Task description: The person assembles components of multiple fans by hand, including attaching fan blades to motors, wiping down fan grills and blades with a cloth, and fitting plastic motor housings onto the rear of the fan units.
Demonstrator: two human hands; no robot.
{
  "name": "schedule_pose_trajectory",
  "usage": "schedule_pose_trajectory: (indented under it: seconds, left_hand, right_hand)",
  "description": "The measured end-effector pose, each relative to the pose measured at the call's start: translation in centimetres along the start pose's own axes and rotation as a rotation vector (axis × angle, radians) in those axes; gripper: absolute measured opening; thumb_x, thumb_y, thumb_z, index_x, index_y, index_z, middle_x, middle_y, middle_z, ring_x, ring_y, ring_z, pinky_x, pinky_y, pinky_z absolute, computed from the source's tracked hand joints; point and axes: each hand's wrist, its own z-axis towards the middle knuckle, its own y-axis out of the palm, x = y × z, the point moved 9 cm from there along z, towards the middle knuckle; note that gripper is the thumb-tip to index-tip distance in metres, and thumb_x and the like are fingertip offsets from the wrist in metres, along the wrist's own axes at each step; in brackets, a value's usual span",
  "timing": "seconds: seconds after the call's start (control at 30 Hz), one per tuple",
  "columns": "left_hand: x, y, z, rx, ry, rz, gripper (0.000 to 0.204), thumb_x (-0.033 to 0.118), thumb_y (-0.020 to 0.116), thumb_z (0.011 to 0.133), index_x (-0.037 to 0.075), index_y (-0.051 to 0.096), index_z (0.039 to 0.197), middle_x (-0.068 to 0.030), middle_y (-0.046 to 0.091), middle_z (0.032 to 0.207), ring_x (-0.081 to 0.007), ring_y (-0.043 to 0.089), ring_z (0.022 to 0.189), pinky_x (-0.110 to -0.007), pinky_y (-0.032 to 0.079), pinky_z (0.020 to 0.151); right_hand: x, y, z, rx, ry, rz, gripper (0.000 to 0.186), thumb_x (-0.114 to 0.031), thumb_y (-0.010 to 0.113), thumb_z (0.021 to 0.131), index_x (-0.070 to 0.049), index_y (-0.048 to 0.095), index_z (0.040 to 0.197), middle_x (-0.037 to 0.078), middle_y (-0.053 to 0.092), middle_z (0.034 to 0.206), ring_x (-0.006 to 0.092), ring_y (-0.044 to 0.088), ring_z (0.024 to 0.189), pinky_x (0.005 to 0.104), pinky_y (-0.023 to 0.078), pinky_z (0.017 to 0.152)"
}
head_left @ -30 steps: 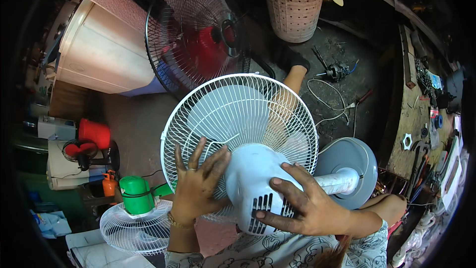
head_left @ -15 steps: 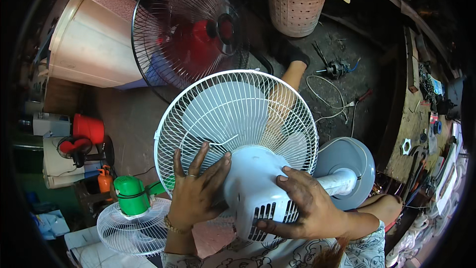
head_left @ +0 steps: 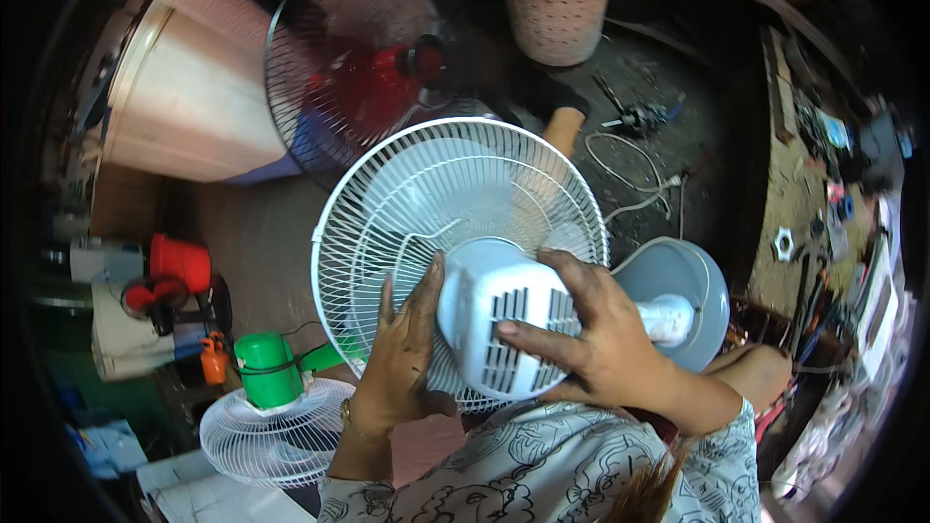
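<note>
A white electric fan (head_left: 373,203) lies in front of me, its round wire guard away from me and the rear motor housing (head_left: 499,334) toward me. My right hand (head_left: 615,353) is wrapped round the right side of that slotted housing, thumb over the vents. My left hand (head_left: 397,358) has its fingers stretched out along the housing's left side, close to the guard wires; whether it bears any weight I cannot tell. On the right the fan's neck runs to a round grey-blue base (head_left: 707,295) with a cord looped over it. Pale blades show blurred behind the guard.
A black fan with red blades (head_left: 378,77) stands ahead. At left is a second fan with a green motor housing (head_left: 269,368). A motor with loose wires (head_left: 639,118) lies on the floor near a woven basket (head_left: 557,15). Tools cover a wooden bench (head_left: 775,203) at right.
The housing has tilted so its slotted back faces me more. My right hand has moved up with it, and my left hand has slid off the guard toward the housing's side, fingers closer together.
</note>
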Motion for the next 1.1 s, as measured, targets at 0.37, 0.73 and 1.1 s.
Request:
schedule_pose_trajectory:
  seconds: [0.37, 0.73, 1.1]
  left_hand:
    - [-2.6, 0.2, -2.9, -0.142, -0.660, -0.196, 0.118, 0.049, 0.079, 0.049, -0.001, 0.033, 0.144, -0.0272, 0.031, 0.150, -0.0414, 0.031, 0.140, -0.059, 0.002, 0.114]
    - [-2.7, 0.3, -0.2, -0.130, -0.376, -0.048, 0.093, 0.060, 0.059, 0.079, 0.004, 0.029, 0.146, -0.0213, 0.046, 0.140, -0.0327, 0.046, 0.128, -0.048, 0.020, 0.110]
    - [-4.5, 0.2, 0.5, -0.169, -0.133, 0.230, 0.088, 0.047, 0.063, 0.083, 0.018, 0.018, 0.152, -0.0234, 0.055, 0.132, -0.0360, 0.055, 0.122, -0.057, 0.015, 0.111]
  right_hand:
    - [16.5, 0.2, -5.3, 0.177, 0.372, 0.492, 0.023, -0.011, 0.067, 0.082, 0.001, 0.069, 0.102, 0.018, 0.068, 0.101, 0.0320, 0.066, 0.095, 0.0387, 0.052, 0.083]
    - [12.7, 3.6, -2.5, 0.009, -0.025, 0.457, 0.035, -0.021, 0.071, 0.079, -0.005, 0.069, 0.111, 0.009, 0.069, 0.101, 0.0261, 0.066, 0.092, 0.0363, 0.052, 0.079]
    - [11.5, 4.2, -2.9, -0.008, -0.036, 0.346, 0.037, -0.025, 0.070, 0.078, -0.001, 0.067, 0.106, 0.010, 0.068, 0.093, 0.0257, 0.067, 0.086, 0.0356, 0.054, 0.075]
